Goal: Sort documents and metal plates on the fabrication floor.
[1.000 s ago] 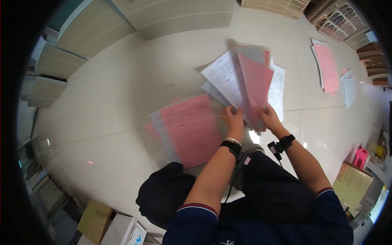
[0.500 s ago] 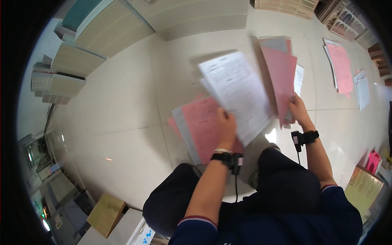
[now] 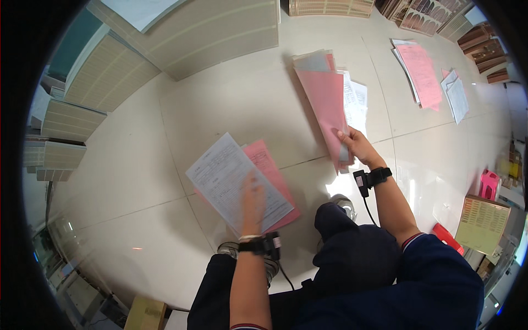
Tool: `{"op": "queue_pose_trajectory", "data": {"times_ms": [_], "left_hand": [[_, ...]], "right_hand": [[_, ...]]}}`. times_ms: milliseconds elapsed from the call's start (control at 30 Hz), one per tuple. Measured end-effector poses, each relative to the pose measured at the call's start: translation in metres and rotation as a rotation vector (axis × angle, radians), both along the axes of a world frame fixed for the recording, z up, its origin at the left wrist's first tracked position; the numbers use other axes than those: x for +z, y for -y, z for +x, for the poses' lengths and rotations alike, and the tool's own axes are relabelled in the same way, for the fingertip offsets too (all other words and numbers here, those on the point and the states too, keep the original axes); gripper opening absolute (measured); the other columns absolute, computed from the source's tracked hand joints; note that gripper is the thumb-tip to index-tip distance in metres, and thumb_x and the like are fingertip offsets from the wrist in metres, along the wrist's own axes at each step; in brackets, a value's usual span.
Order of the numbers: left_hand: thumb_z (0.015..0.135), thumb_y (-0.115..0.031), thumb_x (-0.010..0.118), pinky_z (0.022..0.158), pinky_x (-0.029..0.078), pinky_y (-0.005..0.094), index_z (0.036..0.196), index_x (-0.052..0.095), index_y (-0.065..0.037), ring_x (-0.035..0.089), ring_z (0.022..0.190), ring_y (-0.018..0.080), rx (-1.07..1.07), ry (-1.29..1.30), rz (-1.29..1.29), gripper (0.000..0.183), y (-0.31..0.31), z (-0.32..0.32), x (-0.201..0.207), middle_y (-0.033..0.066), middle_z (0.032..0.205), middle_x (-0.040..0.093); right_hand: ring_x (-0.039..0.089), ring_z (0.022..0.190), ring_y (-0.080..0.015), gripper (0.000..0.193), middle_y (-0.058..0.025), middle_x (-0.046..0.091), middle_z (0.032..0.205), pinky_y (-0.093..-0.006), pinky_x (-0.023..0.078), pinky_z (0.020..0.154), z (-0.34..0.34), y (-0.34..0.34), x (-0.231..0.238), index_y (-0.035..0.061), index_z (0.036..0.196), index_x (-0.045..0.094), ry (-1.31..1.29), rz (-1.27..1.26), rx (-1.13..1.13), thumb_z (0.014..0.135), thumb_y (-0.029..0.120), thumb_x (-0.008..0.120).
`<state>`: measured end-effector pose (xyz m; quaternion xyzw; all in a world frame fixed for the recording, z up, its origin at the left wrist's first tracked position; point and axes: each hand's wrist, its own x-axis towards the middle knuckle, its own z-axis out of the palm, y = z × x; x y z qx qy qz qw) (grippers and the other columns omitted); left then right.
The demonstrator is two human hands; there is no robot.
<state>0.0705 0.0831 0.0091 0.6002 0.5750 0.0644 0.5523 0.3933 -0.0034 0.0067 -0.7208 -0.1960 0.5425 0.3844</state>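
Note:
My right hand (image 3: 358, 148) grips the near end of a bundle of pink and grey papers (image 3: 324, 91), thumb on top. The bundle stands tilted, its far end fanned out. Beside it, several white printed sheets (image 3: 357, 102) lie on the floor. My left hand (image 3: 253, 201), smeared by motion, is over a white printed sheet (image 3: 217, 176); whether its fingers grip anything is unclear. That sheet lies askew on a pile with pink paper (image 3: 264, 157) showing along its right side. The pile is on the floor before my feet.
Farther right lie a pink-topped paper stack (image 3: 419, 74) and a smaller pale blue-white stack (image 3: 455, 98). Large beige boards (image 3: 231, 44) stand at the back left. Wooden sample panels (image 3: 330, 7) line the back. Right of my knee are a red object (image 3: 448, 239) and a yellowish board (image 3: 484, 224).
My left hand has moved left and nearer, and the white sheets it held now lie on the pink pile. The right hand keeps hold of the bundle. The view has shifted.

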Motion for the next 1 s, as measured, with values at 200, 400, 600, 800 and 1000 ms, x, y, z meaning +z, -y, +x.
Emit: {"op": "queue_pose_trajectory", "data": {"times_ms": [200, 400, 600, 800, 1000], "left_hand": [[0.088, -0.019, 0.051, 0.094, 0.036, 0.0332, 0.137, 0.021, -0.008, 0.041, 0.117, 0.0220, 0.081, 0.555, -0.449, 0.058, 0.033, 0.114, -0.003, 0.0148, 0.134, 0.036], [0.089, -0.022, 0.049, 0.091, 0.040, 0.0323, 0.130, 0.030, -0.004, 0.046, 0.110, 0.0205, 0.212, 0.464, -0.483, 0.048, 0.050, 0.123, -0.027, 0.0140, 0.121, 0.045], [0.093, -0.024, 0.038, 0.074, 0.049, 0.0331, 0.110, 0.042, -0.003, 0.057, 0.085, 0.0179, 0.539, 0.494, -0.520, 0.027, 0.045, 0.110, -0.029, 0.0109, 0.098, 0.054], [0.094, -0.025, 0.035, 0.072, 0.050, 0.0346, 0.098, 0.045, -0.003, 0.059, 0.078, 0.0194, 0.450, 0.446, -0.562, 0.024, 0.036, 0.092, -0.030, 0.0106, 0.090, 0.056], [0.094, -0.024, 0.034, 0.074, 0.050, 0.0357, 0.100, 0.043, -0.003, 0.059, 0.083, 0.0208, 0.441, 0.471, -0.564, 0.024, 0.035, 0.091, -0.031, 0.0116, 0.093, 0.056]], "right_hand": [[0.054, 0.073, -0.0094, 0.043, -0.0039, 0.060, 0.085, -0.0248, 0.047, 0.066, -0.033, -0.002, 0.009, 0.0030, 0.112, 0.054, -0.051, -0.006, 0.095, 0.091, 0.040, 0.045], [0.054, 0.088, -0.0129, 0.041, -0.0096, 0.060, 0.094, -0.0287, 0.045, 0.078, -0.063, 0.025, -0.017, 0.0012, 0.112, 0.053, -0.070, 0.108, 0.067, 0.093, 0.036, 0.040], [0.051, 0.088, -0.0123, 0.047, -0.0067, 0.058, 0.094, -0.0272, 0.043, 0.078, -0.052, 0.033, -0.011, 0.0006, 0.110, 0.053, -0.101, 0.076, -0.011, 0.093, 0.042, 0.038], [0.048, 0.075, -0.0098, 0.043, -0.0018, 0.054, 0.080, -0.0249, 0.041, 0.070, -0.052, 0.036, -0.011, 0.0013, 0.103, 0.055, -0.090, 0.096, -0.080, 0.093, 0.040, 0.039], [0.048, 0.075, -0.0088, 0.044, -0.0009, 0.054, 0.080, -0.0244, 0.041, 0.070, -0.051, 0.034, -0.007, 0.0012, 0.102, 0.055, -0.109, 0.142, -0.120, 0.093, 0.041, 0.039]]}}
